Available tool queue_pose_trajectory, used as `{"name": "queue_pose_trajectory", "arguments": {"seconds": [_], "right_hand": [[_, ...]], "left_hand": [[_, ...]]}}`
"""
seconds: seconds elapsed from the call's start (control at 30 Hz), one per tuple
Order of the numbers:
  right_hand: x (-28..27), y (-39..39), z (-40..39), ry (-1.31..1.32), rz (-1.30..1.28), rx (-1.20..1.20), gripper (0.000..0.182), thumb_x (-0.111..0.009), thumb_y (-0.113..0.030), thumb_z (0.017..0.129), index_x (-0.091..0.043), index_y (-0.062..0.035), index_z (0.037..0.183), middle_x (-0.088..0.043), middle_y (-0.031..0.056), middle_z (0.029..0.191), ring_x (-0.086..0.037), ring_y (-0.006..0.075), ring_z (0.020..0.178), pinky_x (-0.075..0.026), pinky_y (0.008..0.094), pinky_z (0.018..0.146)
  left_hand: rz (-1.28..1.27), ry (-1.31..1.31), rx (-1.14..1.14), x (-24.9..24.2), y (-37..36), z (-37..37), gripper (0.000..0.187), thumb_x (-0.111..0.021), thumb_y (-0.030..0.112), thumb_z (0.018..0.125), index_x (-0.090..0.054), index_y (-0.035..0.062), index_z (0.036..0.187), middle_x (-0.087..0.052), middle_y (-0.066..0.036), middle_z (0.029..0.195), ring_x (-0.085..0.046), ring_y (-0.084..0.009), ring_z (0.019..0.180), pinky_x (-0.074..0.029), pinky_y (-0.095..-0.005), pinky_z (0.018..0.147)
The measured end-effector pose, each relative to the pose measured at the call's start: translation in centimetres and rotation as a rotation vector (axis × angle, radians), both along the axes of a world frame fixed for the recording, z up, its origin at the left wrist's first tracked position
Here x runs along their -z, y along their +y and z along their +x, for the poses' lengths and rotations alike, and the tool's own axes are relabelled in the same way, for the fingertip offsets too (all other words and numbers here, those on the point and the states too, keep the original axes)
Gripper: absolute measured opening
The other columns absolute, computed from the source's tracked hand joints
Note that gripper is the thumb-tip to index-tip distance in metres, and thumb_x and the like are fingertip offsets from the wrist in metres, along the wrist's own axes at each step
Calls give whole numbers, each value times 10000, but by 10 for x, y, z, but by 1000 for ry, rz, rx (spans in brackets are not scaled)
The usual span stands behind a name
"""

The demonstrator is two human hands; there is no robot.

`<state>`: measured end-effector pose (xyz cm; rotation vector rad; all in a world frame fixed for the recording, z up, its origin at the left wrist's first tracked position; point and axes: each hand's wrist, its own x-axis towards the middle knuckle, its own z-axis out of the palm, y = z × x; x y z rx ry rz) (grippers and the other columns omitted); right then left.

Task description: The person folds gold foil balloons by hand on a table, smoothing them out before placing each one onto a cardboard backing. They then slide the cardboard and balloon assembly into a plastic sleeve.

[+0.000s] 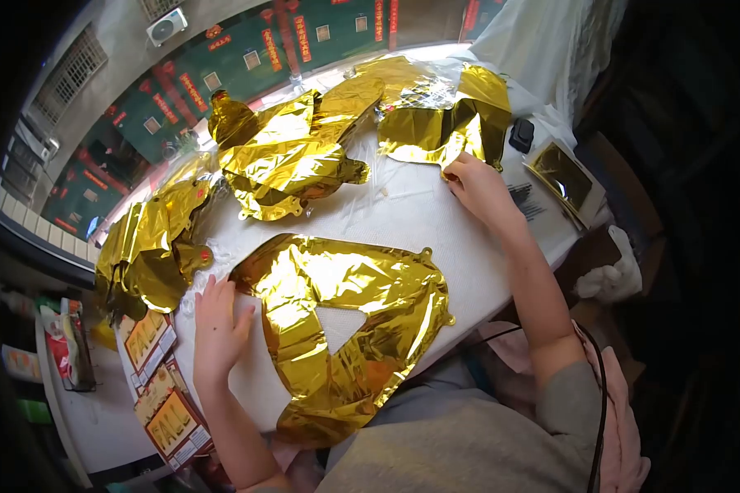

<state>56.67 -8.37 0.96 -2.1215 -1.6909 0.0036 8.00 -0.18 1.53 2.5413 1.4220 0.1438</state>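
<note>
A flat gold foil balloon (403, 324) with a three-cornered hole in its middle lies nearest me, its lower end hanging over the table's front edge. My left hand (219, 324) rests beside it, fingers apart, the fingertips at its upper left corner. Farther off, my right hand (478, 187) pinches the lower edge of another gold foil balloon (411, 135) at the back right. More crumpled gold foil balloons (284, 164) lie at the back middle, and others (156, 246) are heaped at the left.
Printed cards (173, 419) reading "FALL" lie along the left edge of the white-covered table (247, 378). At the right are a small black object (521, 135), a gold-coloured packet (561, 177) and thin dark strips (524, 201). Clear plastic hangs behind.
</note>
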Motion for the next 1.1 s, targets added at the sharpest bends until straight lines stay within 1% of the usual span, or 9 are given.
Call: {"name": "queue_pose_trajectory", "arguments": {"seconds": [0.2, 0.33, 0.43, 0.53, 0.6, 0.7, 0.87, 1.07, 1.1], "right_hand": [[-5, 18, 22, -50, -52, -58, 154, -703, -93, 910, -788, -21, 1016, -757, 154, 966, -723, 361, 911, -573, 432, 846], [-12, 27, 36, 89, -39, -37, 132, -759, -94, 867, -793, 3, 950, -770, 165, 881, -745, 307, 805, -578, 382, 773], [-9, 27, 43, 189, -15, 0, 157, -806, -121, 846, -797, 12, 929, -774, 151, 837, -743, 238, 747, -570, 347, 733], [0, 27, 44, 288, 41, 65, 189, -825, -162, 861, -803, 12, 931, -773, 120, 802, -723, 175, 715, -556, 328, 700], [3, 23, 45, 336, 72, 106, 203, -823, -186, 883, -806, 9, 938, -770, 103, 785, -709, 150, 702, -548, 321, 684], [5, 22, 46, 394, 123, 133, 237, -782, -226, 952, -794, 10, 956, -754, 83, 776, -656, 120, 681, -514, 311, 654], [12, 22, 42, 359, 219, 152, 152, -708, -146, 983, -727, -1, 1024, -738, 107, 820, -689, 176, 722, -530, 336, 692], [17, 23, 45, 290, 246, 52, 103, -645, -11, 940, -709, -1, 1021, -730, 129, 924, -736, 271, 855, -560, 367, 763], [19, 24, 45, 299, 251, 30, 98, -645, 7, 931, -716, 9, 999, -728, 132, 927, -735, 273, 858, -563, 362, 768]], "left_hand": [[446, 38, -173, -41, -13, 48, 368, -676, 43, 945, -584, -11, 1297, -488, -248, 1537, -375, -454, 1507, -273, -555, 1269], [197, -301, 304, -55, -19, 122, 291, -662, 25, 944, -609, 13, 1229, -502, -187, 1558, -451, -414, 1465, -349, -536, 1232], [254, -294, 481, -27, -7, 176, 371, -645, 55, 952, -608, 59, 1321, -527, -162, 1542, -440, -372, 1484, -338, -542, 1240], [468, -115, 472, 3, 19, 203, 525, -635, 102, 960, -543, 112, 1476, -471, -148, 1600, -398, -348, 1520, -293, -605, 1248], [502, -19, 282, 14, 38, 207, 650, -635, 136, 967, -439, 133, 1587, -387, -110, 1670, -350, -330, 1552, -236, -683, 1239], [492, -6, 320, 18, 71, 204, 597, -559, 80, 975, -488, 170, 1561, -372, -58, 1696, -361, -314, 1556, -251, -681, 1228], [378, -87, 310, 9, 100, 197, 576, -546, 42, 980, -543, 220, 1528, -413, -80, 1673, -402, -336, 1533, -311, -644, 1216], [224, -297, 243, 12, 127, 193, 593, -601, 89, 966, -530, 209, 1542, -460, -143, 1640, -419, -388, 1512, -359, -476, 1228], [205, -323, 229, 6, 124, 197, 625, -605, 89, 936, -531, 205, 1546, -429, -140, 1660, -374, -380, 1542, -329, -563, 1231]]}}
